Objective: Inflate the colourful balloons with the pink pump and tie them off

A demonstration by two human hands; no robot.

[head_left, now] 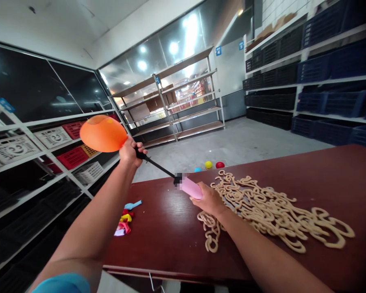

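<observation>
Left fingers (140, 145) grip orange balloon (102, 134); right fingers (201, 202) clasp pink pump (191, 187); crates (70, 157) stand shelved.

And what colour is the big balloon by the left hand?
The big balloon is bright orange; the head view shows it best.

An inflated orange balloon (102, 133) is held at its neck by the left hand (130, 152), against the black end of a pink-and-black pump (190, 187), whose pink barrel is gripped by the right hand (210, 200) above a dark red table (167, 228). Limp balloons (126, 218) (blue, red and yellow ones among them) are scattered near the table's left edge. A tangle of beige cords (259, 207) is spread to the right. Crates (70, 158) are lined up on white shelves (23, 126) at left.
</observation>
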